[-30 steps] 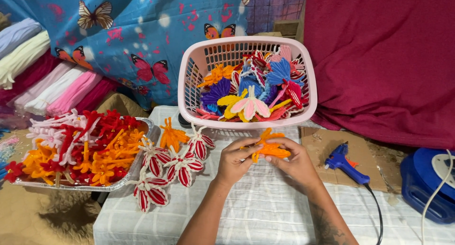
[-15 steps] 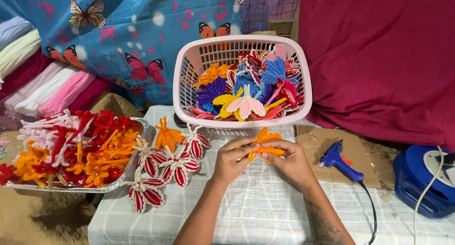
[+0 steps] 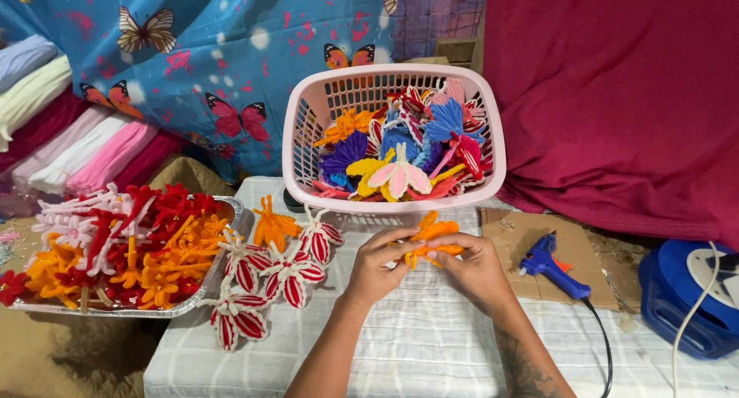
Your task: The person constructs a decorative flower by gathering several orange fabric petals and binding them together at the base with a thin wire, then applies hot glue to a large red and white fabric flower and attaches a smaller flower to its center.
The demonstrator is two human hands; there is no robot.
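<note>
— What have you got in your hands?

— An orange pipe-cleaner butterfly [image 3: 429, 242]. My left hand [image 3: 379, 264] and my right hand [image 3: 471, 265] meet over it, just near of the pink basket [image 3: 493, 148], above the white checked cloth [image 3: 431, 344] on the tabletop.

— How is each grip set?

— Both are pinching the butterfly. My left fingers [image 3: 400, 240] close on its left side, thumb underneath; my right fingers [image 3: 446, 244] press on its right side. The upper wings stick up above my fingertips.

— What lies closest around you?

— To the left on the cloth, a loose cluster of red-and-white striped butterflies [image 3: 265, 279], and a second orange butterfly [image 3: 273, 227] at their far end. None of them touch my hands.

— And in the basket?

— A heap of finished butterflies [image 3: 400, 155] in purple, blue, yellow, pink, red and orange, piled to the rim.

— Further left?

— A foil tray [image 3: 223, 271] full of red, orange and white pipe-cleaner pieces [image 3: 123, 248]. It sits beside the cloth, its right edge touching the striped ones.

— On the right?

— A blue glue gun [image 3: 550, 269] lying on a piece of brown cardboard [image 3: 539, 244], its black cord running toward me. Beyond that, at the right edge, a blue round container [image 3: 677, 306] with a white cable across it.

— Behind everything?

— Blue butterfly-print fabric [image 3: 231, 51] on the far left, maroon cloth [image 3: 616, 98] on the far right.
</note>
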